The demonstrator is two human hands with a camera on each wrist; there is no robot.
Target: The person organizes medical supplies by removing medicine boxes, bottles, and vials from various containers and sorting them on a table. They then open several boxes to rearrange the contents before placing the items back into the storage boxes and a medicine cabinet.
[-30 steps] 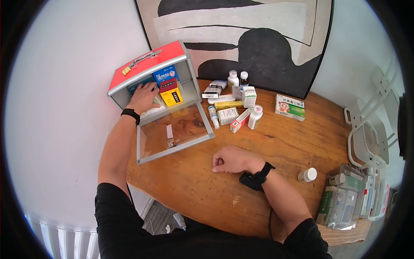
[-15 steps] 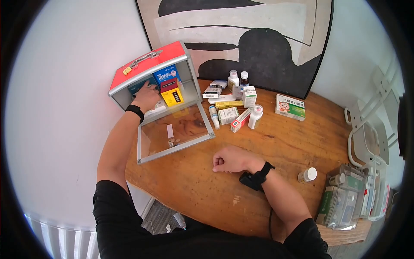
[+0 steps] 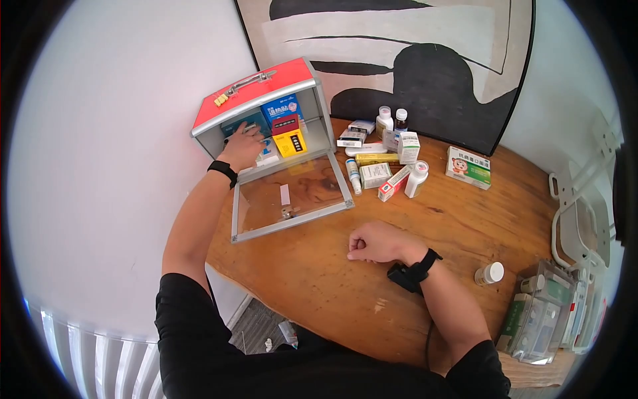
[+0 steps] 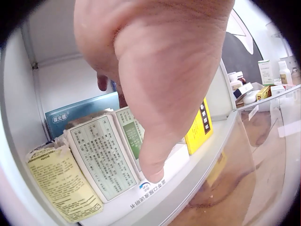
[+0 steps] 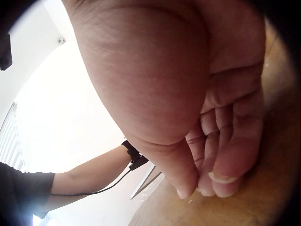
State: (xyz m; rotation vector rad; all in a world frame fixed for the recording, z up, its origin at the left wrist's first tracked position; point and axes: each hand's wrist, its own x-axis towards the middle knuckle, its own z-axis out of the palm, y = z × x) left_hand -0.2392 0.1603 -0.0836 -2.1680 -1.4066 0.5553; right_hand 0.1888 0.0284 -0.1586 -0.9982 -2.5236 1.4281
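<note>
In the head view my left hand (image 3: 244, 147) reaches into the red-topped case (image 3: 292, 78), beside a yellow and dark red box (image 3: 290, 143) and a blue box (image 3: 282, 108). A teal box (image 4: 77, 115) stands behind it. In the left wrist view the left thumb points down in front of a pale printed packet (image 4: 101, 157) and over a white printed surface (image 4: 146, 200); the other fingers are mostly hidden. A yellowish printed packet (image 4: 65, 183) leans at the left. My right hand (image 3: 383, 241) rests on the wooden table (image 3: 319, 279), its fingers loosely curled and holding nothing.
The case's clear door (image 3: 299, 193) lies folded down on the table. Several small boxes and bottles (image 3: 417, 179) stand right of it. A green and white box (image 3: 468, 167), a white bottle (image 3: 490, 273) and a clear container (image 3: 541, 319) are at the right.
The head view has shifted, so the scene sits farther right. Inside the case my left hand has moved off the teal box's left side, showing more of the packets. My right hand stays on the table.
</note>
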